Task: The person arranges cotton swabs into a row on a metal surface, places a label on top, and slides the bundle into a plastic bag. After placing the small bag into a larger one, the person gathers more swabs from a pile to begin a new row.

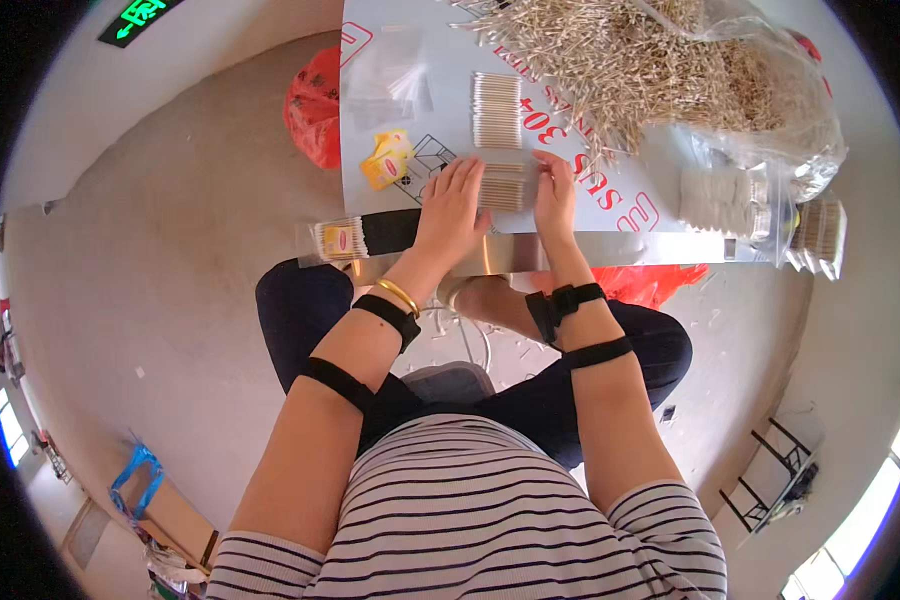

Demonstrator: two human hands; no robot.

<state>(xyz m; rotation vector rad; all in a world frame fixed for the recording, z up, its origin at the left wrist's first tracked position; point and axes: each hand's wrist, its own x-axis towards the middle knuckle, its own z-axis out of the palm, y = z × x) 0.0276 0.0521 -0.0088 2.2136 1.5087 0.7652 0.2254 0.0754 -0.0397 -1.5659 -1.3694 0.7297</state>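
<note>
A flat row of cotton swabs (503, 188) lies side by side on the table between my two hands. My left hand (452, 208) rests along the row's left ends, fingers stretched out and its thumb near the front edge of the row. At the right ends, my right hand (556, 195) stands with fingers apart and slightly bent. Neither hand is closed around anything. Just beyond, a second neat row of cotton swabs (497, 110) lies on the sheet. Several yellow cards (386, 160) lie to the left of my left hand.
A large heap of loose cotton swabs (630, 65) spills from a clear bag (815, 150) at far right. Clear plastic sleeves (385, 75) lie far left. One filled packet (340, 240) overhangs the near left edge; filled packs (818, 235) stand at right. A red bag (315, 108) hangs at left.
</note>
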